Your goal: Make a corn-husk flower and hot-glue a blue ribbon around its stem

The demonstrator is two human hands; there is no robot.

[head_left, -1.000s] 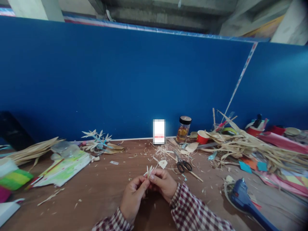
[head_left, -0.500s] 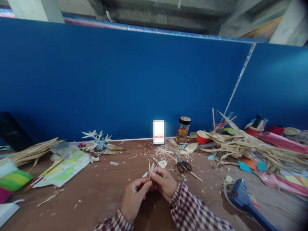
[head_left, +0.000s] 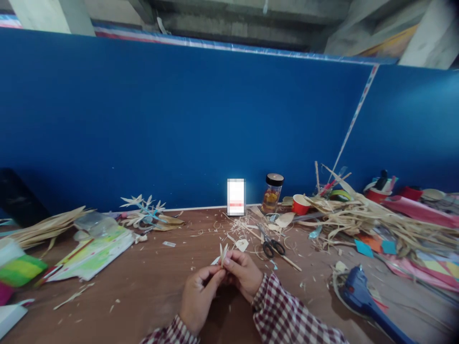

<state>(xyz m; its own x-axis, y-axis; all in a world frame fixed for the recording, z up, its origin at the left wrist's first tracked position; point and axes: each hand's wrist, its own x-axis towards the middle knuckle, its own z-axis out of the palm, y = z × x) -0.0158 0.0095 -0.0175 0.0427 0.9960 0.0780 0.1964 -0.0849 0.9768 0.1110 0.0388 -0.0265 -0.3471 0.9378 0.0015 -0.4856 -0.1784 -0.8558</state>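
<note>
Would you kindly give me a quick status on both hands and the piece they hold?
Left hand and right hand both pinching the small straw piece. Held above the table. Scissors just beyond, apart.

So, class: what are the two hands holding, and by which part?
A small pale leaf cluster, pinched at its lower end between the fingertips of the left hand and right hand; its pointed tips stick up free.

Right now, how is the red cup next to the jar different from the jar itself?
The red cup is opaque and open at the top, while the jar is clear glass closed with a black lid. The cup is short and wide; the jar is taller and narrower. The cup seems to lean a little, partly among the straw strips, while the jar stands upright. Both stand at the back of the table, near the blue wall.
</note>
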